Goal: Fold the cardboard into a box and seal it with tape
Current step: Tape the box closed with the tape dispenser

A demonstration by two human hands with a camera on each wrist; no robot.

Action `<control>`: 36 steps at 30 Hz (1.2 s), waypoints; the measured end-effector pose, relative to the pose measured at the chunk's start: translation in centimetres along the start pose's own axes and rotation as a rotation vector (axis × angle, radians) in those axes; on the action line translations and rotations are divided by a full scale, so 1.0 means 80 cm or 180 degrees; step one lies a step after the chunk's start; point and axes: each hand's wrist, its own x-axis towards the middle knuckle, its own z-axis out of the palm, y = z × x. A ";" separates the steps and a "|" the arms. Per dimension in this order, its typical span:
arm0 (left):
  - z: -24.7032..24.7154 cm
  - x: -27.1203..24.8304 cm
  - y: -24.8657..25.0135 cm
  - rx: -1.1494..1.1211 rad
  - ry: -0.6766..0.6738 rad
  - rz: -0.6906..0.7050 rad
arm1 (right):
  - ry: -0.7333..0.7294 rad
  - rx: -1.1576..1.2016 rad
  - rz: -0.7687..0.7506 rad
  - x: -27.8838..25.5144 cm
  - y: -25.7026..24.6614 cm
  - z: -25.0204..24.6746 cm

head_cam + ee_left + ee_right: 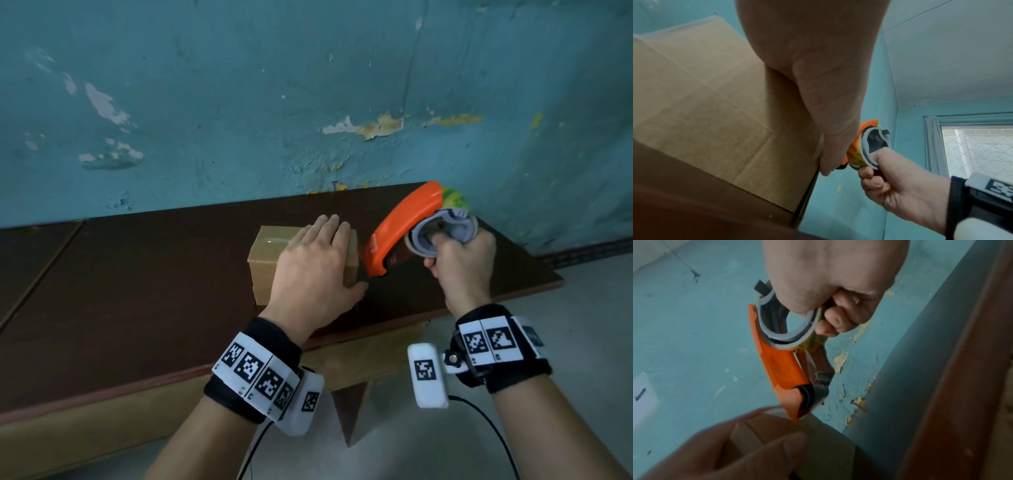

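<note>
A small closed cardboard box [270,260] stands on the dark brown table [137,308], with a strip of clear tape along its top. My left hand [315,263] lies flat on the box top with straight fingers, thumb down its right side [828,162]. The box [705,105] fills the left wrist view. My right hand [459,267] grips an orange tape dispenser [400,229] with a tape roll [428,240] in it. The dispenser's nose [797,410] sits at the box's right edge, close to my left thumb [793,449].
A peeling blue wall [308,102] rises right behind the table. The table's front edge [171,380] runs below my wrists and its right end [555,281] lies just past my right hand. A grey floor [582,325] shows to the right.
</note>
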 end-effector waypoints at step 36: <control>0.001 -0.003 0.001 0.0109 -0.0017 0.0057 | -0.0417 0.0666 0.0440 -0.039 -0.027 0.035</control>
